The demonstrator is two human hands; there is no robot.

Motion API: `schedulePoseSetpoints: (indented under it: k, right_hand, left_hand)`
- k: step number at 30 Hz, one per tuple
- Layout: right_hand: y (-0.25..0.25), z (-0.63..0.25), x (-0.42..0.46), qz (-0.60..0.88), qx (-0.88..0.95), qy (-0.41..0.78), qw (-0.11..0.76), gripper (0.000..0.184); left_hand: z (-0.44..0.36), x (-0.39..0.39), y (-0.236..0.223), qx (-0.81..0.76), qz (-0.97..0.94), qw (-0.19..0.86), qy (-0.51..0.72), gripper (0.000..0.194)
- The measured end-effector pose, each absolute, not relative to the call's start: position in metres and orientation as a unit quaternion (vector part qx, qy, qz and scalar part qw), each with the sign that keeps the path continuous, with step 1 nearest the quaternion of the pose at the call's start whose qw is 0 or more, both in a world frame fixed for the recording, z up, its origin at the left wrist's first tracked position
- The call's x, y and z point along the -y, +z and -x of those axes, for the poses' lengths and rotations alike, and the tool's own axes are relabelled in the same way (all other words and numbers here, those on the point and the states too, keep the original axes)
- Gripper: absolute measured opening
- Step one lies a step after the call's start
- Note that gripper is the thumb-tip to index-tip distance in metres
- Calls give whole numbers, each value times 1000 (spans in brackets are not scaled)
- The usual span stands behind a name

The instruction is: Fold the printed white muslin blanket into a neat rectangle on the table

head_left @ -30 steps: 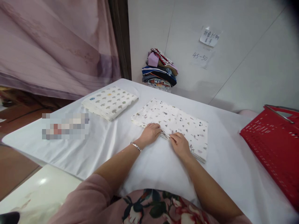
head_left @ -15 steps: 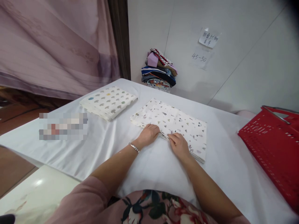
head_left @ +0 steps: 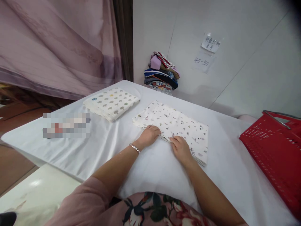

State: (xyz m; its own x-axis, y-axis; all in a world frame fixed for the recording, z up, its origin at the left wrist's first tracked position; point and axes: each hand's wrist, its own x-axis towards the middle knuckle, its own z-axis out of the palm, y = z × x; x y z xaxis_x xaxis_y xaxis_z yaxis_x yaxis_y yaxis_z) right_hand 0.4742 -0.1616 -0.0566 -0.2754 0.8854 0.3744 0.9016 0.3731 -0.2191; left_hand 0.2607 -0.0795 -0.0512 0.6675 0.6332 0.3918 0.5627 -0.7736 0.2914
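A folded white cloth [head_left: 178, 121] with small grey and dark prints lies flat in front of me. Its layered near edge is pinched by my left hand [head_left: 150, 135], which wears a silver bangle at the wrist. A short way to the right along that same edge, my right hand [head_left: 180, 147] also grips the layers, thumb and fingers closed. Between the two hands a bit of the stacked edge shows. Farther left rests a second folded cloth [head_left: 111, 103], cream with grey mushroom-like prints, touched by neither hand.
A white cloth covers the table [head_left: 98, 147]. On the right stands a red plastic basket [head_left: 272, 150] with a metal handle. A blurred-out item [head_left: 66, 125] lies at the left. A pile of folded fabrics [head_left: 161, 73] sits beyond the far edge, by the wall.
Both hands keep hold of the cloth's near edge, which now lies slightly flatter between them. The view has shifted a little; the other things stay in place.
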Motion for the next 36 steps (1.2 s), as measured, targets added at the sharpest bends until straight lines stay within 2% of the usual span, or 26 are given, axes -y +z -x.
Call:
schedulePoseSetpoints:
  k: [4, 21, 28, 36]
  right_hand:
    - [-58, -477, 163, 549, 799, -17, 243, 31]
    - [-40, -466, 163, 563, 802, -2, 202, 21]
    - [-30, -432, 130, 549, 809, 6, 211, 22]
    - [-43, -408, 104, 551, 811, 9, 195, 19]
  left_hand:
    - [-257, 78, -47, -345, -906, 69, 235, 19]
    - [-217, 60, -44, -424, -864, 106, 249, 17]
    - [-210, 54, -49, -437, -850, 93, 281, 23]
    - [-212, 56, -49, -436, -855, 90, 266, 15]
